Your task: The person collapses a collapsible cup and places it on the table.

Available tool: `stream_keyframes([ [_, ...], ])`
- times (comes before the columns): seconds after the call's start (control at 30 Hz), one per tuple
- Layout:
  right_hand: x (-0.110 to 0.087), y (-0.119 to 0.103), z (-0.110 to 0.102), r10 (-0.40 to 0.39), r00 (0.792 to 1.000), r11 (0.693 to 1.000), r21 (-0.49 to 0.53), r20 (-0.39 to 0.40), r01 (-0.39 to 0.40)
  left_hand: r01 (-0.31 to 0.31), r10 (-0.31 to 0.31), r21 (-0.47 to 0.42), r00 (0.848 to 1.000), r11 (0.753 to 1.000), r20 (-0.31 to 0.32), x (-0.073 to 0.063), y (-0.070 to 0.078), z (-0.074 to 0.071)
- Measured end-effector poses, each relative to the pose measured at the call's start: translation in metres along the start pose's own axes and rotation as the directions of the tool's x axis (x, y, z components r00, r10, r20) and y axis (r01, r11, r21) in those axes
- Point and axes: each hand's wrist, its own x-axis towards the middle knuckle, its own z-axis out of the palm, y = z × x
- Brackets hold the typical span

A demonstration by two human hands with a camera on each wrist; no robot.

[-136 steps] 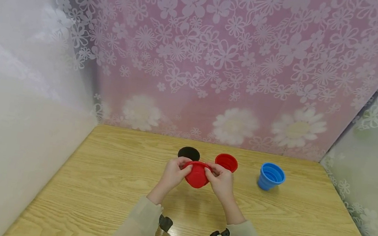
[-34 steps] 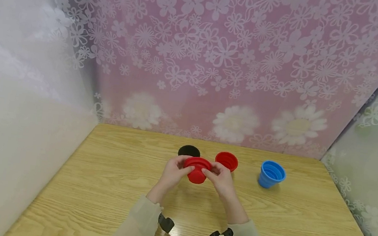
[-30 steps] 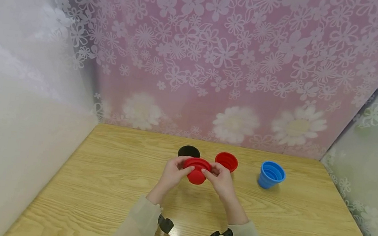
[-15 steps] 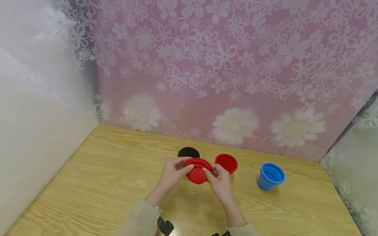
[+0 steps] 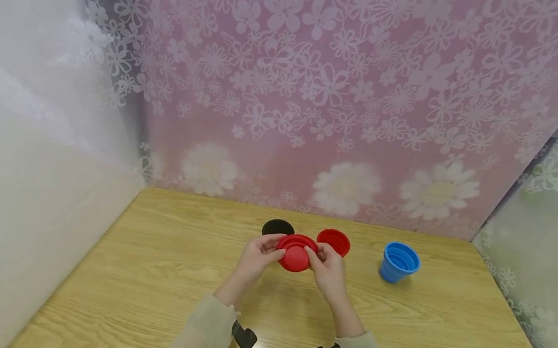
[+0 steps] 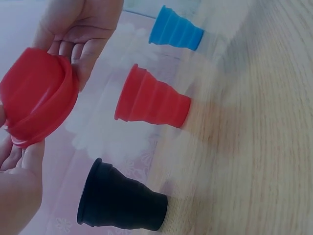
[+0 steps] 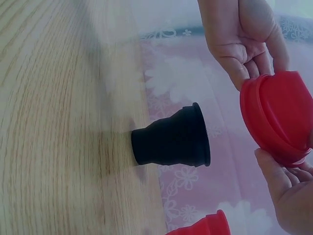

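- Centrally, a person's two bare hands hold a red collapsible cup (image 5: 296, 255) in the air above a wood-grain table (image 5: 166, 282); the cup is tilted, its round base turned toward the person, its walls squat and folded into rings.
- The left hand (image 5: 253, 259) pinches the cup's left side, thumb on the near face and fingers behind; the right hand (image 5: 328, 272) pinches the right side in much the same way.
- Beyond the hands, three more cups stand upright on the far part of the table, mouths up and apart from one another; a black cup (image 5: 277, 227) is on the left, partly hidden by the left hand; a second red cup (image 5: 335, 240) is right of it, partly hidden by the right hand; a blue cup (image 5: 400, 262) stands farthest right; the wrist views show stepped sides narrowing toward the bottom.
- Nearer, pale sleeves (image 5: 208, 325) cover the forearms; a small black device (image 5: 244, 337) sits at each wrist.
- Behind the table hangs a pink backdrop (image 5: 293, 100) with white flowers; a pale sheet (image 5: 29, 166) rises on the left, a flowered one (image 5: 556, 254) on the right.
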Motion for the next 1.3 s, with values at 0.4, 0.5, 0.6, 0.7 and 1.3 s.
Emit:
stream_keyframes([
  [0.4,-0.004,0.003,-0.002,0.017,0.999,0.995,0.098,0.045,-0.021,-0.119,0.155,0.265,0.981,0.957,-0.119,-0.003,0.002,0.011],
  [0.5,-0.006,0.004,-0.005,0.015,0.993,0.984,0.175,0.121,-0.037,-0.124,0.172,0.286,0.974,0.950,-0.147,-0.004,0.002,0.011],
  [0.6,-0.008,0.004,-0.007,0.009,0.985,0.976,0.211,0.174,-0.046,-0.116,0.170,0.292,0.972,0.949,-0.165,-0.004,0.001,0.009],
  [0.7,-0.009,0.004,-0.007,0.025,0.983,0.976,0.209,0.180,-0.064,-0.076,0.117,0.233,0.980,0.969,-0.164,-0.004,0.000,0.008],
  [1.3,-0.007,0.001,-0.004,0.082,0.996,0.974,0.207,0.035,-0.087,0.073,-0.073,-0.008,0.997,0.997,0.003,-0.005,0.002,0.007],
])
